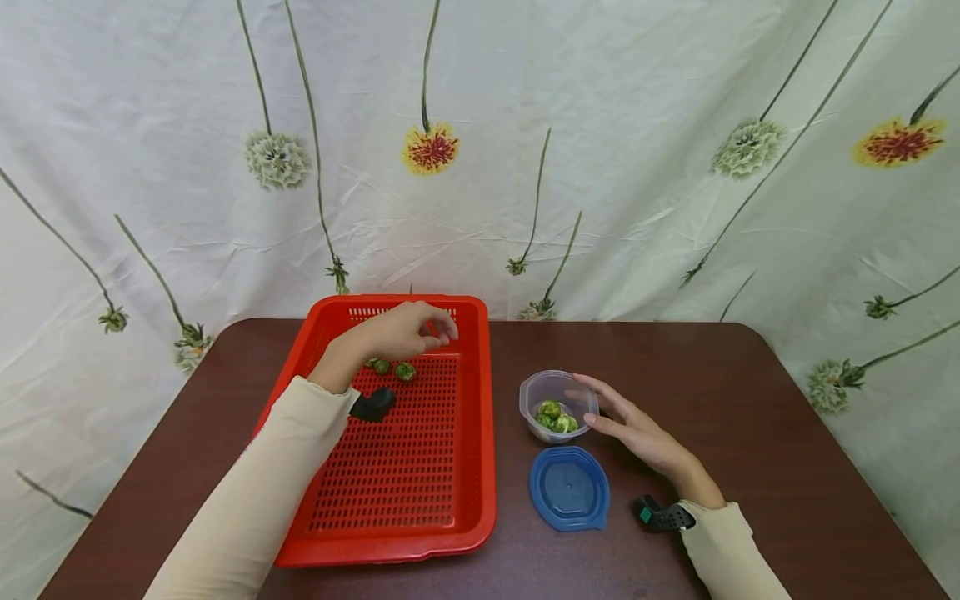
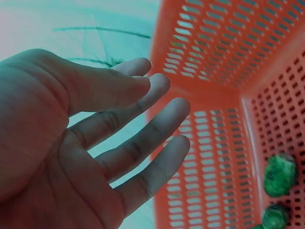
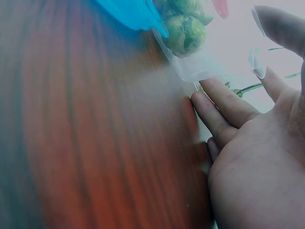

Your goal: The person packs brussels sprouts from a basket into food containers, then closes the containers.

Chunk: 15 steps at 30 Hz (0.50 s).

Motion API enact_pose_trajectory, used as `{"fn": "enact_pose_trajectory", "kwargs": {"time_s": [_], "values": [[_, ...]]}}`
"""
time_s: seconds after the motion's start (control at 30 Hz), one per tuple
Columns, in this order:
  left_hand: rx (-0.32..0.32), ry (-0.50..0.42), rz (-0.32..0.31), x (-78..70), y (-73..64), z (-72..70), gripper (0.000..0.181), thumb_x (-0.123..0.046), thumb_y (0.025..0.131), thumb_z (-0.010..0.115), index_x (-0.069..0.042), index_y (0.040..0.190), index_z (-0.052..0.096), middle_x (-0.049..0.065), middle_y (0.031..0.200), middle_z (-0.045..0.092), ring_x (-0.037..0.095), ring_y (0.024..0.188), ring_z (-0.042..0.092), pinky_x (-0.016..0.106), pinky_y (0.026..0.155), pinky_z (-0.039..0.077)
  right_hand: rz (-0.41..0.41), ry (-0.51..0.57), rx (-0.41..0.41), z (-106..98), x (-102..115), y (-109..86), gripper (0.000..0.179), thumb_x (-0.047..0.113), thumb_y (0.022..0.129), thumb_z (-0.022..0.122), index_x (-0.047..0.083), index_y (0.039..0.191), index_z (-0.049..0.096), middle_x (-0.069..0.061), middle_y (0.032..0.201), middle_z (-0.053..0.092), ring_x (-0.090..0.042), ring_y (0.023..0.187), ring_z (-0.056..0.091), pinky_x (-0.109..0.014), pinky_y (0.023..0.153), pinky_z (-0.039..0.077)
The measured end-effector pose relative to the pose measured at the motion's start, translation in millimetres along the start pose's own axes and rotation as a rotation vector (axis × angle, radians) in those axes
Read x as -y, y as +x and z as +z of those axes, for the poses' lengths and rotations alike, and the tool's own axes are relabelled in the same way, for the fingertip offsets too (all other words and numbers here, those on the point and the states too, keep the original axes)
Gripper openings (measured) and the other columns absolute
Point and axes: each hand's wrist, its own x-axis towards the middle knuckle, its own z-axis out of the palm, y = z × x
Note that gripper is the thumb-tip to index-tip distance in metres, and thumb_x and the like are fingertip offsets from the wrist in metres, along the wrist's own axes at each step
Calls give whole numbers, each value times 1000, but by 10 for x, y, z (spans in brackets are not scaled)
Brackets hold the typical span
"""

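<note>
My left hand is raised over the far part of a red plastic basket, its fingers loosely bent with nothing between them. In the left wrist view the palm and fingers show bare beside the slotted basket wall. A few Brussels sprouts lie on the basket floor below this hand, partly hidden by it. To the right, my right hand holds the side of a small clear plastic container, thumb at the near rim and fingers round the far side. Several Brussels sprouts sit inside the container.
A blue lid lies on the dark wooden table just in front of the container. Behind the table hangs a white flower-patterned cloth. Black straps are worn on the wrists.
</note>
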Motion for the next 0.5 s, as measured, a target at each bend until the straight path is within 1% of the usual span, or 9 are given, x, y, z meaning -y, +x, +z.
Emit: {"fn": "enact_pose_trajectory", "kwargs": {"time_s": [0.1, 0.17, 0.27, 0.33, 0.43, 0.5], "values": [[-8, -3, -11, 92, -5, 1, 20, -3, 97, 58, -7, 112, 69, 13, 113, 69, 24, 98, 63, 43, 91, 53, -1, 3, 3, -3, 4, -1, 59, 19, 105, 52, 31, 158, 29, -10, 158, 39, -37, 147, 31, -27, 100, 46], [-13, -8, -26, 144, -4, 2, 19, -3, 97, 57, -7, 111, 70, 15, 112, 69, 23, 95, 61, 41, 88, 53, -1, 6, 3, -5, 7, -2, 59, 18, 105, 52, 31, 158, 29, -11, 158, 39, -37, 148, 31, -25, 100, 46], [-9, -25, -60, 226, -3, 7, 20, -2, 96, 56, -4, 111, 70, 15, 108, 68, 22, 90, 58, 36, 82, 50, 1, 6, 0, -4, 9, -3, 59, 18, 105, 52, 31, 158, 29, -10, 158, 39, -37, 148, 30, -24, 99, 46], [-3, -34, -88, 288, -2, 17, 22, -2, 96, 56, -2, 113, 69, 14, 105, 67, 22, 89, 57, 34, 80, 49, 4, 7, 0, -2, 8, -2, 59, 19, 105, 52, 32, 158, 29, -10, 158, 39, -37, 148, 30, -24, 100, 46], [8, -48, -115, 375, -7, 33, 23, -2, 96, 56, 0, 116, 68, 12, 104, 66, 23, 92, 56, 33, 81, 48, 5, 9, 1, 3, 3, 1, 59, 20, 105, 52, 32, 158, 28, -10, 158, 39, -35, 149, 29, -25, 100, 45], [14, -53, -124, 423, -7, 44, 23, -2, 97, 56, 1, 116, 68, 12, 105, 66, 24, 95, 57, 34, 83, 48, 4, 12, 0, 4, 0, 1, 59, 20, 105, 52, 31, 158, 29, -10, 158, 39, -34, 149, 29, -25, 100, 45]]}}
